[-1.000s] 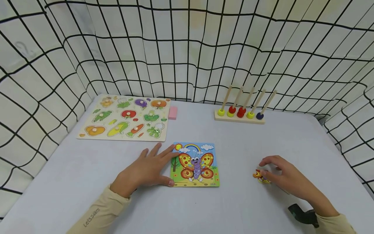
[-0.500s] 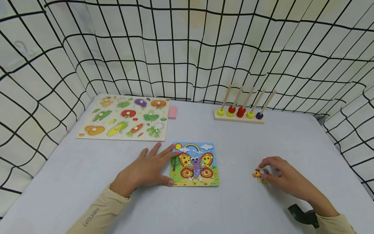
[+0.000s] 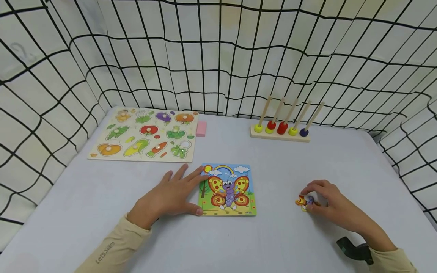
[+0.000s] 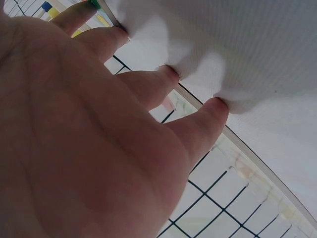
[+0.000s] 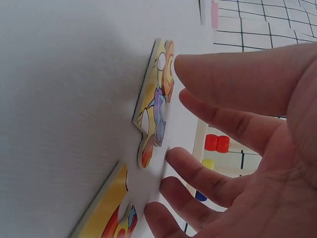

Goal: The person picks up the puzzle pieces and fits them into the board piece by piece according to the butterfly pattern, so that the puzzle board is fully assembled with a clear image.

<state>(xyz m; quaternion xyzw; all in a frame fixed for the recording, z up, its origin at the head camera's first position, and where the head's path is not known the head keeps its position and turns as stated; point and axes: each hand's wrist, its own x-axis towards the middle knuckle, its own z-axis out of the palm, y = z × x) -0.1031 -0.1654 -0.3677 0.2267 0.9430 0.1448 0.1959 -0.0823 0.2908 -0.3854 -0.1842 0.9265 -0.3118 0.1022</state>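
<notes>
A square butterfly puzzle board [image 3: 235,170] lies in the middle of the white table. My left hand [image 3: 167,197] is spread at its left side, with the thumb and index fingertips at the board's edge. On the right, my right hand [image 3: 329,203] is low over a small jigsaw piece [image 3: 301,201]. The right wrist view shows this jigsaw piece [image 5: 157,106], with orange, yellow and purple print, lying on the table. My right thumb and index finger are beside it, not closed round it. A second jigsaw piece [image 5: 111,203] lies nearby, hidden under my hand in the head view.
At the back left lies a vegetable peg puzzle [image 3: 160,132], with a pink block [image 3: 201,129] at its right edge. A wooden bead stand [image 3: 280,136] with upright pegs is at the back right. Black netting [image 3: 220,68] surrounds the table.
The right fingers have shifted slightly about the jigsaw piece, and more of its purple part shows. My left hand stays at the board. The head view has tilted a little.
</notes>
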